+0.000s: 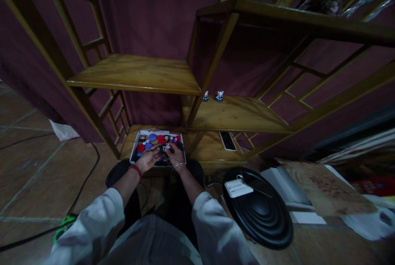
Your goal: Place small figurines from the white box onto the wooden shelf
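Over a shallow white box (133,154), both my hands meet at a small figurine (164,148) with a dark base and a pale top. My right hand (175,156) pinches it from the right, fingers closed. On the other side, my left hand (149,159) has its fingers closed against the dark base. Inside the box lie several more small figures and round pieces, among them a blue-purple piece (152,137) and a red piece (141,148). My hands hide the box's near part.
The box rests on the low board of a wooden shelf unit (135,73). Two similar figurines (219,96) stand on the right-hand shelf. A phone (227,140) lies below them. Right of my knees is a black ridged oval tray (265,215) bearing a white case (238,188).
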`<action>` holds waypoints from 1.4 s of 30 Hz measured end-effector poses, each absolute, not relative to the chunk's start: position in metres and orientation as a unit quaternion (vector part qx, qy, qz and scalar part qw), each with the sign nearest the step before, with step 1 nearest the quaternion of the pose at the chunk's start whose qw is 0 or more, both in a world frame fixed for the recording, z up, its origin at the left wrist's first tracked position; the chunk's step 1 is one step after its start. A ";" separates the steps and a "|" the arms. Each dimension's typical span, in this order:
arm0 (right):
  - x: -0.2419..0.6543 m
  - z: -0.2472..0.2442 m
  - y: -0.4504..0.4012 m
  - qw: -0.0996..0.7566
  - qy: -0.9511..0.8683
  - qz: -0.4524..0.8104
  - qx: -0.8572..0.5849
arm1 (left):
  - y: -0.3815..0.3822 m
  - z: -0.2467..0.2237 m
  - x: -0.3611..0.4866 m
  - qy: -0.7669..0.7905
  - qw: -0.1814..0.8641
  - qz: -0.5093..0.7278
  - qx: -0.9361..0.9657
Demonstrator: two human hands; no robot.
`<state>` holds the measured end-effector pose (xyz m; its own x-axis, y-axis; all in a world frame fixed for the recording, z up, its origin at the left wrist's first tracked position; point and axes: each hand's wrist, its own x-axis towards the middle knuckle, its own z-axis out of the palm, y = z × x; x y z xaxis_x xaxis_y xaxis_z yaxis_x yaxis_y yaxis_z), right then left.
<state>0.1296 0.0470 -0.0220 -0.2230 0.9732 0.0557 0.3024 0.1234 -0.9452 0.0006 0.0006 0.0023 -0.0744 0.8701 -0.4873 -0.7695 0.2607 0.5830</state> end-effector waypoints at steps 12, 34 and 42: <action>0.128 -0.028 0.048 0.398 -0.642 0.436 -0.490 | 0.001 0.000 -0.001 0.406 0.683 0.601 0.083; 0.128 -0.027 0.048 0.393 -0.659 0.413 -0.491 | 0.003 0.001 -0.001 0.421 0.675 0.604 0.057; 0.129 -0.018 0.044 0.389 -0.655 0.413 -0.500 | 0.003 -0.005 -0.001 0.418 0.677 0.601 0.074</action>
<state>0.1288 0.0439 -0.0182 -0.1985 0.9753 0.0965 0.3330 0.1598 -0.9293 -0.0013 0.0025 -0.0047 -0.0712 0.8758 -0.4774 -0.7514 0.2676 0.6031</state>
